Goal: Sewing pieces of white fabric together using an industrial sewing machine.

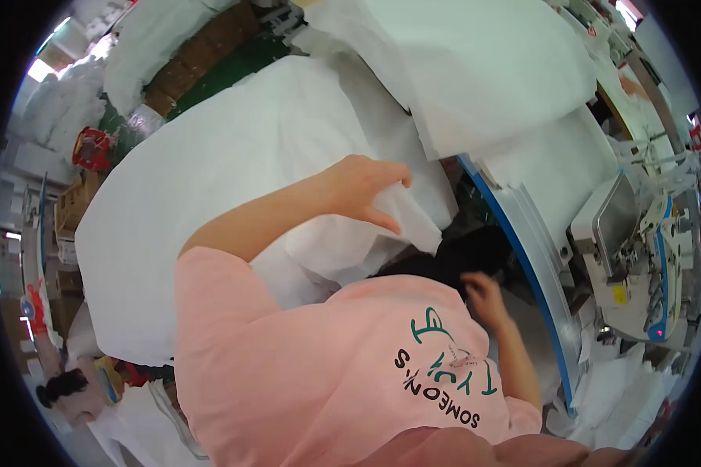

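A large white fabric-like sheet (210,156) spreads across the left and middle of the view, with a crumpled fold of it lying against my lap. My left hand (366,191) rests over this sheet. Its thumb and fingers are spread well apart, with white material showing between them, and no firm grip is visible. Beside my black trousers (483,253), my right hand (487,300) hangs low with its fingers loosely bent. Nothing shows in it, and it is apart from the sheet.
More white sheeting (491,70) covers a raised surface at the far right. A blue-edged table (514,241) runs along my right side, carrying a white and blue sewing machine (646,272). Brown cartons (202,54) stand at the back left. Another person (74,393) is at the lower left.
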{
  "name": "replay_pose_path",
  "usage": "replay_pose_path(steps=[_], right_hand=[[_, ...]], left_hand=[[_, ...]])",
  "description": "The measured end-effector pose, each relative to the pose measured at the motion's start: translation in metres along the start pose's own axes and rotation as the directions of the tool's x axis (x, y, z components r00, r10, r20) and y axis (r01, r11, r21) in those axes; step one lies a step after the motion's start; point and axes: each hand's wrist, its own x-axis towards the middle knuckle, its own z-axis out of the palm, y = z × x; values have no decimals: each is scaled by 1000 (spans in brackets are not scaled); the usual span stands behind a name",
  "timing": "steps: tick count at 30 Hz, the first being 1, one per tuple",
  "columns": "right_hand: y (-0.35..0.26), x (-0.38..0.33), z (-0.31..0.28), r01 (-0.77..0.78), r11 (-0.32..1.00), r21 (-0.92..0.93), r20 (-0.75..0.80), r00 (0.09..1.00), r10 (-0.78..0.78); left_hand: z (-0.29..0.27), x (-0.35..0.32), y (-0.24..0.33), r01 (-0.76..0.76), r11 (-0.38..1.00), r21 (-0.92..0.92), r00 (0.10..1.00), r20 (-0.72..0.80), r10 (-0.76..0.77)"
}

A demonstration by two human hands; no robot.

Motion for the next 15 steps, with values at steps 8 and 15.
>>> replay_pose_path(steps=[8,15], right_hand=[[-22,-53,-11,16,997,81,38,999,-20],[-105,-30,-8,502,854,-137,-269,811,-520]], left_hand=[[29,166,153,-656,688,309,640,-256,725],[36,316,359,-794,600,-100,466,-733,495]])
